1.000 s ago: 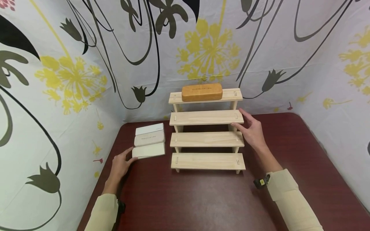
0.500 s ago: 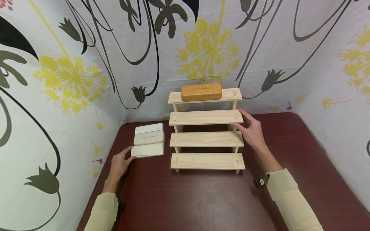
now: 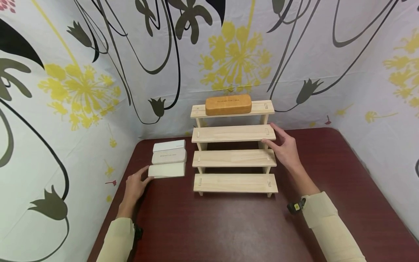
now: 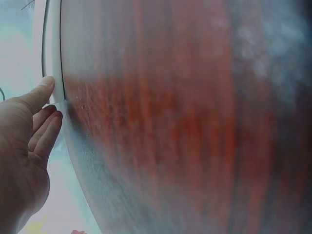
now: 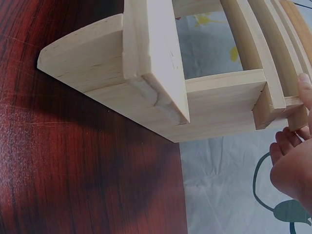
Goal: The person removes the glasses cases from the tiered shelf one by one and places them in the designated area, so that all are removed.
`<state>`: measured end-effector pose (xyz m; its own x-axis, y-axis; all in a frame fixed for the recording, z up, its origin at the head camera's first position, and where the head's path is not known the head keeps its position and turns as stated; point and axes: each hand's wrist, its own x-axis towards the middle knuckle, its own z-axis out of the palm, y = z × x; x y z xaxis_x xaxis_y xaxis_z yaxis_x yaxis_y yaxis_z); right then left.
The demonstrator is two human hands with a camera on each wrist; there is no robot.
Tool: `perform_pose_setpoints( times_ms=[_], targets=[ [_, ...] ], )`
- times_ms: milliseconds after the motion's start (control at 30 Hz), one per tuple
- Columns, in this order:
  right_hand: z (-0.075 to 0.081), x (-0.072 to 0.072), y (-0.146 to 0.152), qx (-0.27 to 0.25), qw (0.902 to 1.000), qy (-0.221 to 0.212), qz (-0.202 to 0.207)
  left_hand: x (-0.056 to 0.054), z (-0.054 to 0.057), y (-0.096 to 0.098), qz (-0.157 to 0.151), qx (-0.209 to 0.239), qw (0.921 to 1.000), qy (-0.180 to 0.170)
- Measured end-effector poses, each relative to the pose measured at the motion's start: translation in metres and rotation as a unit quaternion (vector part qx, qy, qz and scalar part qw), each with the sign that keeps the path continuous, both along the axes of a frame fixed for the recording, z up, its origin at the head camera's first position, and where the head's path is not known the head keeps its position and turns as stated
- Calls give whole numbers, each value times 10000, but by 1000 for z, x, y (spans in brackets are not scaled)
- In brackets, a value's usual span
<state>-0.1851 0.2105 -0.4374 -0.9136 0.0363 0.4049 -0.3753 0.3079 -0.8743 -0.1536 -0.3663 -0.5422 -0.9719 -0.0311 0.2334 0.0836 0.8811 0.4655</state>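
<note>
At the left, three pale cases lie in a row on the table: a cream eyeglass case point(image 3: 166, 170) in front, a rounded off-white eyeglass case point(image 3: 168, 156) with lettering, and a white case point(image 3: 168, 145) behind. My left hand point(image 3: 134, 186) holds the front case by its left end, thumb point(image 4: 46, 84) against the near side. A light wooden four-tier stand point(image 3: 234, 158) stands in the middle. My right hand point(image 3: 288, 151) grips the right end of its second shelf from the top, thumb and fingers around the board. An orange-brown eyeglass case point(image 3: 228, 104) sits on the top shelf.
The dark red wooden table point(image 3: 222, 225) ends at the back against a white cloth point(image 3: 196, 72) printed with flowers, which also hangs at both sides. The stand's top tier is close to this cloth. Both forearms come in from the front edge.
The front cream case has shifted very slightly left with my left hand, mostly in the first half second. My right hand and the stand have stayed in place.
</note>
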Motion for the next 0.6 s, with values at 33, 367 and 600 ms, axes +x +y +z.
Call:
perform_pose_setpoints(
  times_ms=[33, 367, 600],
  targets=[
    [0, 0, 0, -11, 10000, 1, 6, 0, 0, 0, 6, 13, 10000, -28],
    [-28, -20, 10, 50, 9999, -51, -136, 3, 2, -4, 109, 273, 9996, 2],
    [-32, -23, 14, 79, 9998, -111, -155, 4, 2, -7, 171, 454, 9987, 133]
  ],
)
